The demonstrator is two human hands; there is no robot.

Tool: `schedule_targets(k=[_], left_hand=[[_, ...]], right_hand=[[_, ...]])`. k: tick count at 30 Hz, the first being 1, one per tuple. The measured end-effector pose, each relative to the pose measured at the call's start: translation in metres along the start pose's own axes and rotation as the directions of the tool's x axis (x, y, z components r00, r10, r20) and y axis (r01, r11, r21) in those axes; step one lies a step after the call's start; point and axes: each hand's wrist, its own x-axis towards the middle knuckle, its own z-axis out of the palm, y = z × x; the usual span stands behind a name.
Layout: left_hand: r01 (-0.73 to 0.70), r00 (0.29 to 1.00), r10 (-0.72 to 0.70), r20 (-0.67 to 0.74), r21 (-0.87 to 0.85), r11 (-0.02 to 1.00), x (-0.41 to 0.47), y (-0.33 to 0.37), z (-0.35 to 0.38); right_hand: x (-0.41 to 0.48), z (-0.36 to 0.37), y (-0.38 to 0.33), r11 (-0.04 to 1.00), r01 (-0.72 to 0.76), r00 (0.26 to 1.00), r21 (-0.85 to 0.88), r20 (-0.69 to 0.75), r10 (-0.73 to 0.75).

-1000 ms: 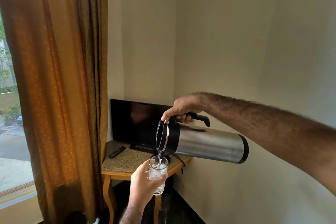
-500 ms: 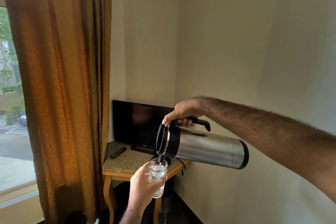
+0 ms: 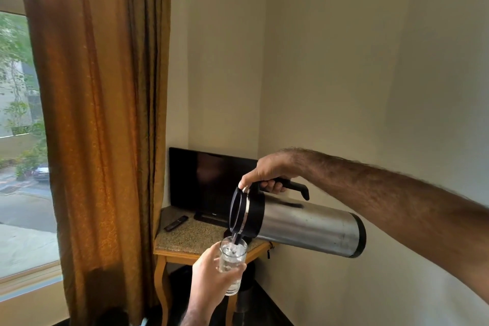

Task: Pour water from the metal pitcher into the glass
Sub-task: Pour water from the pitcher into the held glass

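The metal pitcher [image 3: 304, 225] lies almost level in the air, its black lid and spout at the left, base pointing right. My right hand [image 3: 267, 171] grips its black handle from above, thumb on the lid lever. A thin stream of water runs from the spout into the clear glass [image 3: 232, 263] directly below. My left hand [image 3: 209, 279] holds the glass upright from the left side, its fingers wrapped round it. The glass holds bubbly water to well past half.
Behind the glass stands a small wooden table [image 3: 185, 239] with a speckled stone top, carrying a black TV screen [image 3: 209, 185] and a remote [image 3: 176, 222]. An orange curtain [image 3: 100, 127] hangs at the left by a window. Plain walls meet in the corner.
The pitcher and glass have kept their positions relative to each other while water keeps flowing. The view has shifted slightly, and the water level in the glass looks a little higher.
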Motion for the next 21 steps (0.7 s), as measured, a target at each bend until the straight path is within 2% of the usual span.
schedule_targets(k=[14, 18, 21], left_hand=[[-0.012, 1.0, 0.012, -0.004, -0.014, 1.0, -0.012, 0.002, -0.007], [0.019, 1.0, -0.018, 0.014, -0.055, 0.998, -0.017, 0.001, -0.007], [0.023, 1.0, -0.023, 0.009, -0.07, 0.997, -0.022, -0.002, -0.006]], right_hand=[[-0.014, 0.009, 0.009, 0.998, 0.003, 1.0, 0.056, 0.006, -0.004], [-0.017, 0.015, 0.023, 0.989, 0.007, 0.999, 0.146, 0.049, -0.014], [-0.016, 0.023, 0.044, 0.957, -0.009, 0.996, 0.289, 0.089, -0.018]])
